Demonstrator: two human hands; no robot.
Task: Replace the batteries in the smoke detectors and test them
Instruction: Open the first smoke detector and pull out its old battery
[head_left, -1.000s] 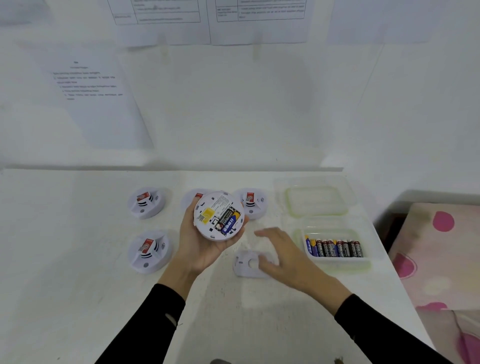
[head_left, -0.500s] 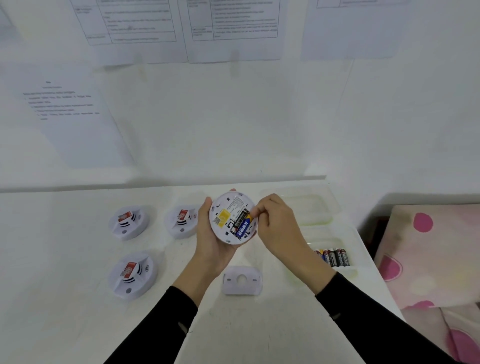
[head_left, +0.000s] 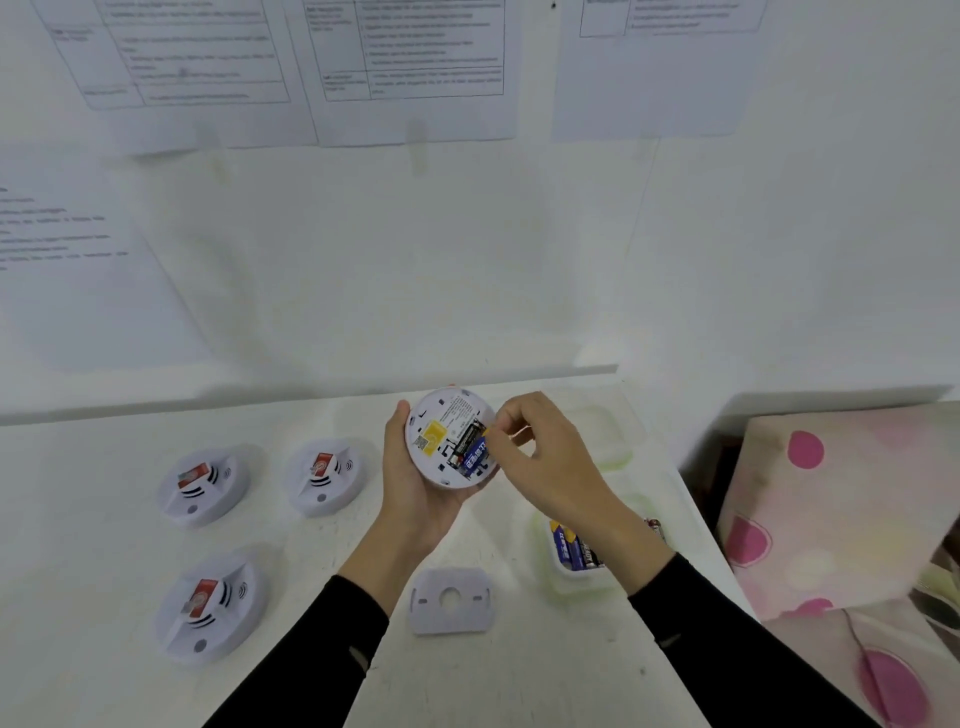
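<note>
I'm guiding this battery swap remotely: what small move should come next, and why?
Probably lever the blue battery up out of its bay. The left hand cradles the opened smoke detector back-up with both cells seated, and the right hand has its fingertips pinching that battery's upper end.

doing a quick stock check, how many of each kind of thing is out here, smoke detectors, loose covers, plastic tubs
smoke detectors: 4 (3 on the table, 1 in the left hand)
loose back cover: 1
plastic tubs: 2 ()
total: 7
</note>
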